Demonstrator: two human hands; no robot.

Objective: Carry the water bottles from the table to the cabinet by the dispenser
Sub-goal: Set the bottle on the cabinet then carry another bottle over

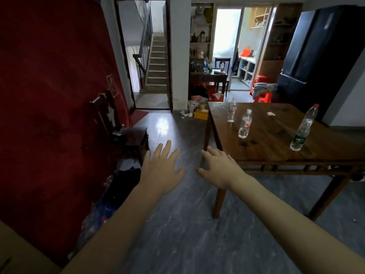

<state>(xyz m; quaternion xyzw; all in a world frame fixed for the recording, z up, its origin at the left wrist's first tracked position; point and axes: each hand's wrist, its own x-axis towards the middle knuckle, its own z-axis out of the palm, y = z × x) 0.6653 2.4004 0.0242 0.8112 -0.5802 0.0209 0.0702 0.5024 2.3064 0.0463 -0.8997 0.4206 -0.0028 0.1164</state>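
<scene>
- Grey tiled floor (177, 224) runs from the near edge to a far doorway with a staircase (157, 64); a dark red wall (55, 95) closes off the left side.
- Against that wall stands a dark wooden chair (110, 123), with a heap of dark clothes and bags (118, 186) on the floor nearer than it.
- Left hand (160, 171) is stretched out palm down over the open floor, its fingers (166, 150) straight and spread, holding and touching nothing.
- Right hand (219, 169) is held the same way just beside it, fingers (212, 153) released and fanned, empty; it lies in front of the near left corner of the table, and I cannot tell whether it touches the edge.
- Open floor lies between the chair and the table's left edge, leading to the far doorway.
- Brown wooden table (276, 147) fills the right side, its near left leg standing on the floor just right of the right forearm.
- Three water bottles stand upright and well apart on the table: a far bottle (232, 111) near the left edge, a middle bottle (245, 124) with a white cap, and a tall bottle (303, 131) with a red cap and green label at right.
- Small white scrap (271, 113) lies on the far part of the table.
- Far right stand red stools (261, 89) and a dark tall refrigerator (320, 48).
</scene>
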